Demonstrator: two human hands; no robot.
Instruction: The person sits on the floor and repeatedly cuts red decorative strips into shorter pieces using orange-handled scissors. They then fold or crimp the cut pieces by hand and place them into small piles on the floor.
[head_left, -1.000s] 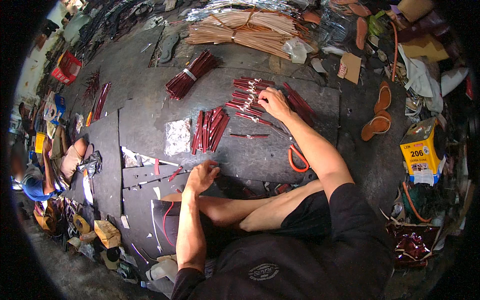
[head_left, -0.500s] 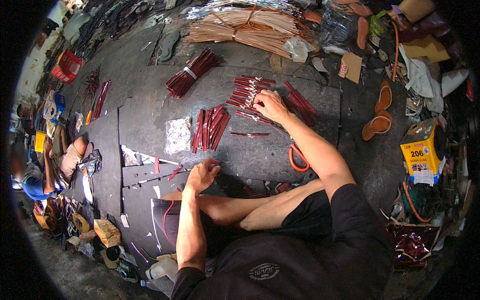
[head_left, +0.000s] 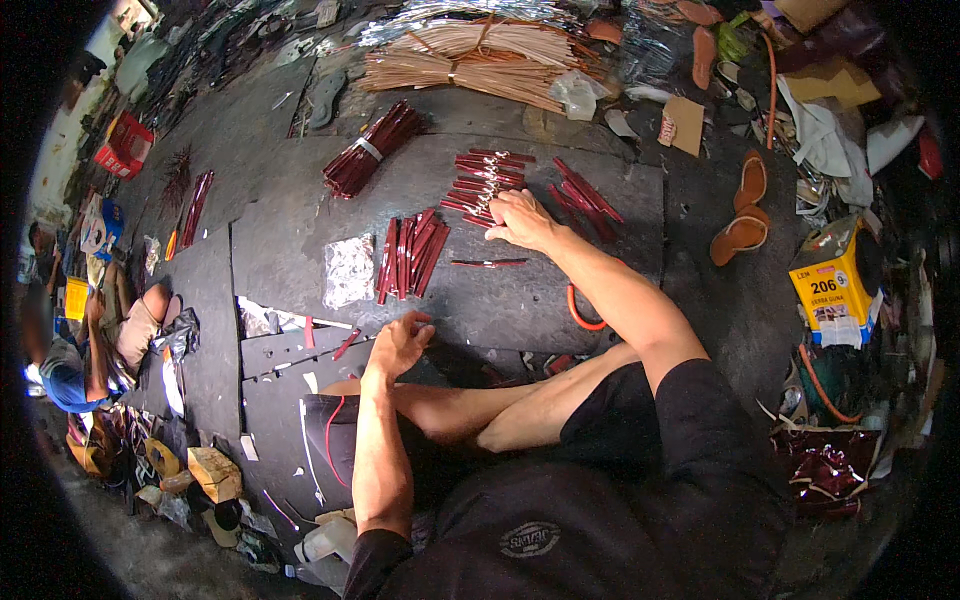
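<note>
My right hand reaches over the near end of a row of dark red strips with small shiny metal fittings along their middles. Its fingers close on a strip at that end, partly hidden by the hand. One more strip with a fitting lies apart, just nearer to me. Plain dark red strips form a loose pile to the left, and others lie right of the row. My left hand hovers near my leg with curled fingers; whatever they may hold is hidden.
A clear plastic bag of shiny pieces lies left of the plain pile. Beyond is a tied dark red bundle. An orange-red handle shows under my right forearm. Sandals and a yellow box stand right; another person sits far left.
A strip with a fitting that lay just below the row is now up against it, under my right hand. My left hand stays near my leg. The whole view has shifted slightly.
</note>
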